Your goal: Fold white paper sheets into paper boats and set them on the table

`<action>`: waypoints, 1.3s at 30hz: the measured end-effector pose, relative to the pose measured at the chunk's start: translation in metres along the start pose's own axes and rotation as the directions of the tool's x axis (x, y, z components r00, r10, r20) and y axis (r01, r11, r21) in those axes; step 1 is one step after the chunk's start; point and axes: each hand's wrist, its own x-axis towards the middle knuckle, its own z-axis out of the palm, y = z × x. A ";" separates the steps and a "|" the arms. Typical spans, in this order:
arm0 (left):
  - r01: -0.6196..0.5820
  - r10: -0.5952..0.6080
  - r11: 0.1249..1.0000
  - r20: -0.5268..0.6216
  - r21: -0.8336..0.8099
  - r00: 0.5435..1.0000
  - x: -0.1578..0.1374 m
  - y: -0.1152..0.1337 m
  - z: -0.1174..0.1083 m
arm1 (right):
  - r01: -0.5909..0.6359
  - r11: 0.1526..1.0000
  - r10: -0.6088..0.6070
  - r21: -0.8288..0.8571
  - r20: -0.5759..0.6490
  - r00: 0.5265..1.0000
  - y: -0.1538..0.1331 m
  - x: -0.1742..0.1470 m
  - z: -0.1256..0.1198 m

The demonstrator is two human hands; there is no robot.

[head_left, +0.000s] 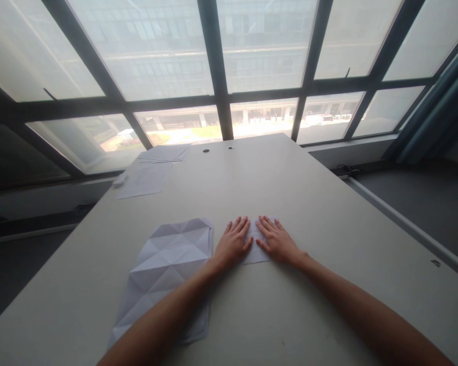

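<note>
Fingers of both hands, slightly spread, rest on a small white paper sheet, creased white paper to their left.

paper piece looking matt, creased paper sheets showing ridged, matt folds, smooth desk reflecting a soft sheen, glass panes looking hazy, cloth curtain hanging matt

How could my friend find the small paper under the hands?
Start at the big white table before the windows. On its near half, the left hand and right hand lie side by side. The small paper is the white piece beneath both, looking much smaller than the creased paper to its left.
</note>
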 end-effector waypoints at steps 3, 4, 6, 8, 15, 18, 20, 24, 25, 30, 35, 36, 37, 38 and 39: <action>-0.002 0.002 1.000 -0.003 0.002 1.000 0.000 0.000 0.000 | 0.002 1.000 -0.002 -0.001 -0.002 1.000 0.000 0.000 0.000; -0.002 0.002 1.000 -0.003 0.003 1.000 0.000 0.000 0.000 | 0.002 1.000 -0.002 -0.001 -0.001 1.000 0.000 0.000 0.000; -0.002 0.002 1.000 -0.001 0.003 1.000 0.000 0.000 0.000 | 0.000 1.000 0.000 0.001 0.001 1.000 0.000 0.000 0.000; 0.000 0.000 1.000 0.002 0.001 1.000 0.000 0.001 -0.001 | -0.002 1.000 0.002 0.003 0.003 1.000 0.000 0.000 0.001; 0.000 0.000 1.000 -0.001 -0.001 1.000 -0.001 0.001 -0.002 | -0.001 1.000 0.001 0.007 0.005 1.000 0.001 0.000 0.001; 0.000 0.000 1.000 -0.003 -0.001 1.000 0.000 0.000 -0.001 | 0.000 1.000 0.000 0.009 0.004 1.000 0.001 0.000 0.001; -0.001 0.001 1.000 -0.005 0.000 1.000 0.000 0.000 0.000 | 0.001 1.000 -0.001 0.009 0.000 1.000 0.001 0.000 0.001; -0.004 0.004 1.000 -0.012 0.006 1.000 0.000 0.000 0.001 | 0.005 1.000 -0.005 0.009 -0.013 1.000 0.001 0.000 0.002; -0.005 0.005 1.000 -0.013 0.006 1.000 0.000 0.000 0.001 | 0.006 1.000 -0.006 0.009 -0.014 1.000 0.001 0.000 0.002; -0.004 0.004 1.000 -0.009 0.004 1.000 0.000 -0.001 0.001 | 0.009 1.000 -0.009 0.008 -0.016 1.000 0.001 0.000 0.002; -0.006 0.006 1.000 -0.004 0.014 1.000 0.000 -0.001 0.001 | 0.004 1.000 -0.004 0.008 -0.003 1.000 0.001 0.000 0.002; -0.003 0.003 1.000 -0.001 0.018 1.000 0.000 -0.001 0.001 | 0.004 1.000 -0.004 0.010 0.000 1.000 0.001 0.000 0.002; -0.001 0.001 1.000 0.003 0.023 1.000 0.000 -0.001 0.001 | 0.004 1.000 -0.004 0.012 0.003 1.000 0.002 0.000 0.002; 0.001 -0.001 1.000 0.005 0.026 1.000 0.000 -0.001 0.001 | 0.003 1.000 -0.004 0.013 0.004 1.000 0.002 0.000 0.002; 0.002 -0.002 1.000 0.006 0.028 1.000 0.000 -0.001 0.002 | 0.003 1.000 -0.003 0.013 0.004 1.000 0.002 0.000 0.002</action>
